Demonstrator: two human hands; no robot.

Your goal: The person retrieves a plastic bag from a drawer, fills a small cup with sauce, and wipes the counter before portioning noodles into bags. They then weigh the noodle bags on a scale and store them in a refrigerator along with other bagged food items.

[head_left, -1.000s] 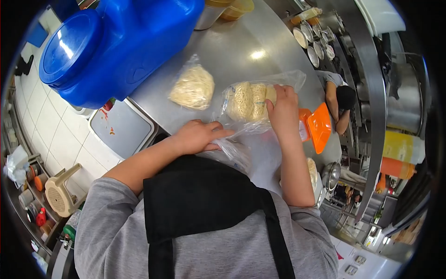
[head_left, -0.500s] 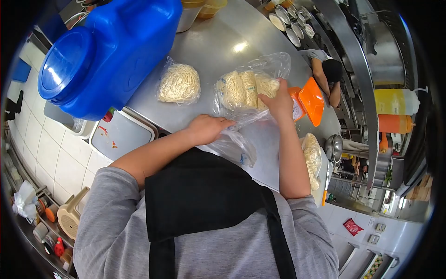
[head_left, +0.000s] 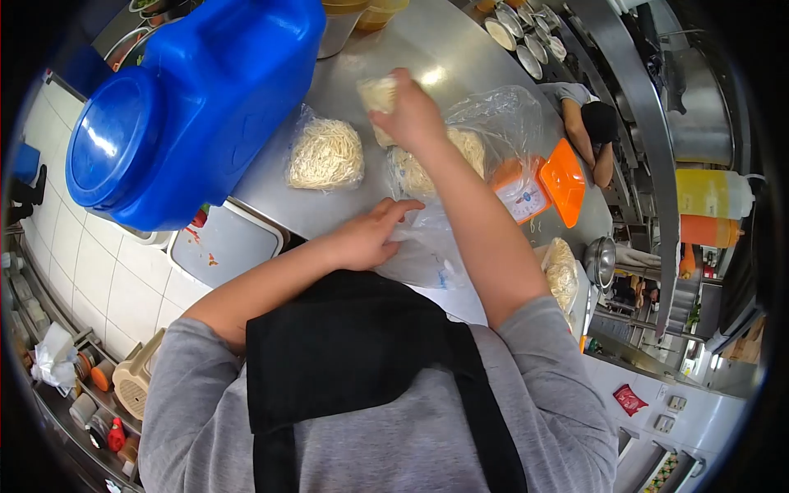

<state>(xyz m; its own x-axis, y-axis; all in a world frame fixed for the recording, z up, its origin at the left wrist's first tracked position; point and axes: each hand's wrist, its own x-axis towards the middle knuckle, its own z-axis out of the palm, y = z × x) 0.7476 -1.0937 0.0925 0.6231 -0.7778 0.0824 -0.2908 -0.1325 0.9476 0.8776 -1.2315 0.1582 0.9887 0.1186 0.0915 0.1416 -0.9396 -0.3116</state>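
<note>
My right hand grips a small bag of noodles above the steel table. Under and beside my right forearm, a clear plastic bag holds more noodles. My left hand rests at the near edge by the crumpled end of the plastic, thumb and fingers apart. A separate bag of noodles sits left of the clear bag. The orange scale stands just right of my right forearm.
A large blue jug stands at the left. Another noodle bag and metal bowls are at the right. Containers stand at the far edge. Another person leans over beyond the table.
My right hand has lifted a small noodle bag out of the clear bag and moved left with it. My left hand's fingers have come off the plastic and spread.
</note>
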